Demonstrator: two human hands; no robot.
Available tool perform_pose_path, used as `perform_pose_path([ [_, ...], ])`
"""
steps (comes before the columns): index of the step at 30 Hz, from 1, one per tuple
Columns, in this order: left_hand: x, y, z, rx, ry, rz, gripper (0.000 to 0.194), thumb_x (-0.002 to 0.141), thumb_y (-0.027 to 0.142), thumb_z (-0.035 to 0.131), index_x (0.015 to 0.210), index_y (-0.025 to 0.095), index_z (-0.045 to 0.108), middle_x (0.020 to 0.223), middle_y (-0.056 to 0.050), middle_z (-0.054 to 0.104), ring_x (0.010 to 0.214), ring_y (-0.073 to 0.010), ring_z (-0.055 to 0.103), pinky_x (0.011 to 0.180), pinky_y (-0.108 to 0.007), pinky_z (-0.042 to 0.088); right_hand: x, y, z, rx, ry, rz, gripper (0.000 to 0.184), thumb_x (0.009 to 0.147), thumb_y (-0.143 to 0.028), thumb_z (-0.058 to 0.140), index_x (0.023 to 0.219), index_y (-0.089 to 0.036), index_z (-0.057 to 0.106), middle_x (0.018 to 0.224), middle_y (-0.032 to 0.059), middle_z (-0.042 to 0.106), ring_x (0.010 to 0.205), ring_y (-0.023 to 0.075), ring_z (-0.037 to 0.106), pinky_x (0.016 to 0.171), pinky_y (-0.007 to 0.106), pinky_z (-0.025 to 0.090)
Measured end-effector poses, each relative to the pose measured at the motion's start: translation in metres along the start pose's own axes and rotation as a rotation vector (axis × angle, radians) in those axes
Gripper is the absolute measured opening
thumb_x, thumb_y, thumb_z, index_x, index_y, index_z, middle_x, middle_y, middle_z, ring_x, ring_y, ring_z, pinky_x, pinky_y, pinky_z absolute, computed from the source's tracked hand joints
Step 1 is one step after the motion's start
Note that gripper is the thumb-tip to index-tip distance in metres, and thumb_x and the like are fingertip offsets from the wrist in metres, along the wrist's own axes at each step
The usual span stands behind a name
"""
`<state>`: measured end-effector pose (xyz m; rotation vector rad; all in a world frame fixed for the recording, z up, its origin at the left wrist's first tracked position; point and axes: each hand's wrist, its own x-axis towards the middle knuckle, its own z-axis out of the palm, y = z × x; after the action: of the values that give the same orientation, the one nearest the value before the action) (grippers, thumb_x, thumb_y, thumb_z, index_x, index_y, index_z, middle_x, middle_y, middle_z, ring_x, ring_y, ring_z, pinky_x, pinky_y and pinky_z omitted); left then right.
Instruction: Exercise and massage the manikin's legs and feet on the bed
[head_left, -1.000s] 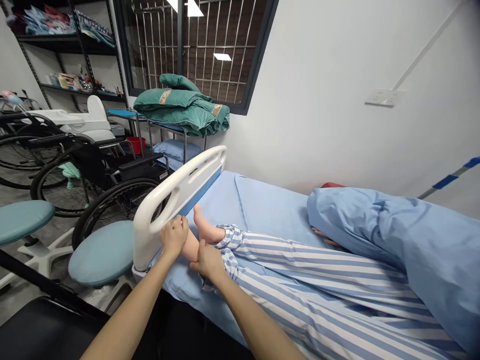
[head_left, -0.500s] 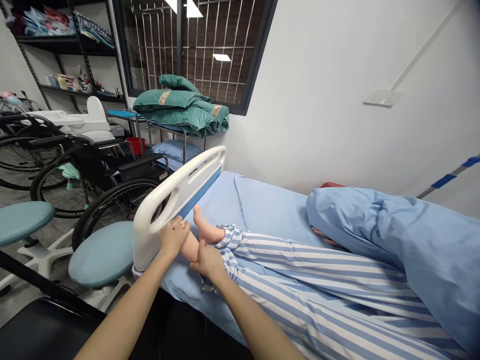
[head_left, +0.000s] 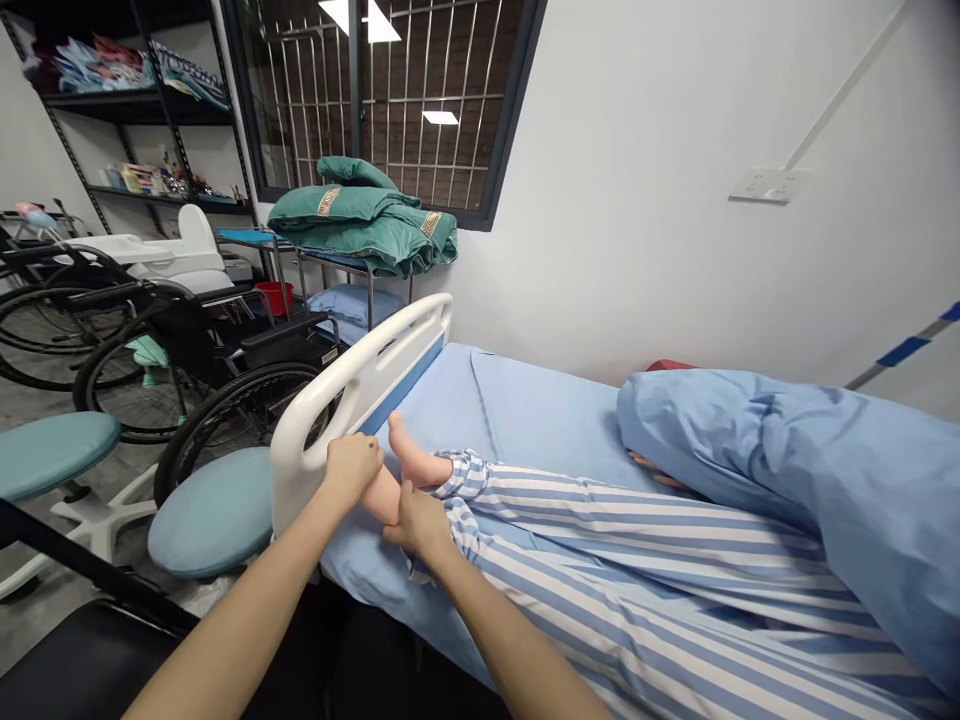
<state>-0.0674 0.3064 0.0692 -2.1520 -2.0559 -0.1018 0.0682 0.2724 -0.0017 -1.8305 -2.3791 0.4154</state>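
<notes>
- Left hand (head_left: 351,468): grip clamped over the lower bare foot (head_left: 380,497), fingers curled across its far side; most of the foot is hidden.
- Right hand (head_left: 418,522): grip clamped on the same leg at the ankle, at 4 o'clock from the left hand and just apart from it, beside the pyjama cuff (head_left: 465,475).
- Foot lies at 12 o'clock from the right hand. Leg's long axis runs roughly 9 to 3 o'clock; left hand is nearer the toes, right hand nearer the body.
- Arms reach in from 7 and 5 o'clock, elbows out of view.
- Second foot (head_left: 409,455), toes up, just beyond at 12 o'clock, not held.
- Striped pyjama trousers (head_left: 615,560) run toward 3 o'clock, under a blue blanket (head_left: 795,470).
- White bed footboard (head_left: 337,395) just beside the left hand, at 11 o'clock.
- Round stool (head_left: 214,512) and wheelchair (head_left: 187,345) at 9 to 10 o'clock.
</notes>
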Motion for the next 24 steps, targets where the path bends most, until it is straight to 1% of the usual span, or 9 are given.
perform_pose_path([
  [4,0.012,0.004,-0.005,0.06,-0.089,0.079,0.035,0.085,0.019,0.036,0.091,0.01,0.069,0.087,-0.019,0.068,0.078,-0.0251,0.065,0.067,-0.034,0.045,0.002,0.001,0.003,-0.009,0.006,-0.01,0.053,0.061,-0.035,0.065,0.105,-0.012,0.048,0.094,0.0177,0.065,0.079,0.0313,0.064,0.064,0.036,0.047],
  [8,0.025,0.011,-0.006,0.12,-0.185,0.148,0.027,0.082,0.017,0.045,0.086,0.011,0.071,0.084,-0.018,0.069,0.082,-0.0266,0.064,0.071,-0.034,0.045,0.003,0.003,0.007,-0.035,0.024,-0.034,0.051,0.062,-0.039,0.064,0.102,-0.013,0.048,0.092,0.0159,0.065,0.077,0.0302,0.064,0.064,0.037,0.048],
  [11,0.034,0.014,-0.005,0.148,-0.251,0.206,0.021,0.077,0.02,0.054,0.087,0.014,0.072,0.087,-0.017,0.07,0.085,-0.0283,0.064,0.075,-0.035,0.044,0.004,0.005,0.009,-0.057,0.035,-0.042,0.05,0.062,-0.041,0.062,0.102,-0.014,0.048,0.09,0.015,0.065,0.076,0.0296,0.064,0.062,0.036,0.048],
  [14,0.041,0.013,-0.003,0.153,-0.283,0.253,0.025,0.076,0.026,0.055,0.091,0.014,0.071,0.094,-0.018,0.069,0.086,-0.0299,0.064,0.076,-0.037,0.045,0.004,0.005,0.009,-0.072,0.037,-0.037,0.05,0.063,-0.04,0.062,0.103,-0.014,0.047,0.089,0.0154,0.065,0.077,0.0299,0.064,0.063,0.035,0.047],
  [19,0.041,0.01,0.0,0.127,-0.256,0.241,0.029,0.078,0.028,0.049,0.092,0.013,0.07,0.094,-0.018,0.069,0.084,-0.0272,0.064,0.075,-0.035,0.046,0.005,0.005,0.009,-0.076,0.038,-0.038,0.049,0.063,-0.038,0.063,0.103,-0.013,0.047,0.089,0.0156,0.066,0.077,0.0297,0.065,0.062,0.034,0.047],
  [21,0.037,0.009,-0.001,0.108,-0.219,0.217,0.03,0.079,0.027,0.047,0.092,0.013,0.069,0.092,-0.017,0.069,0.083,-0.0265,0.064,0.074,-0.035,0.046,0.005,0.006,0.01,-0.074,0.039,-0.039,0.049,0.063,-0.038,0.062,0.102,-0.013,0.047,0.088,0.0154,0.066,0.077,0.0296,0.065,0.061,0.034,0.047],
  [24,0.028,0.008,-0.001,0.077,-0.143,0.167,0.034,0.08,0.028,0.042,0.096,0.013,0.068,0.091,-0.017,0.069,0.084,-0.0277,0.064,0.071,-0.036,0.045,0.005,0.006,0.013,-0.071,0.048,-0.04,0.048,0.063,-0.038,0.062,0.102,-0.014,0.046,0.088,0.0149,0.066,0.076,0.0295,0.065,0.061,0.034,0.047],
])
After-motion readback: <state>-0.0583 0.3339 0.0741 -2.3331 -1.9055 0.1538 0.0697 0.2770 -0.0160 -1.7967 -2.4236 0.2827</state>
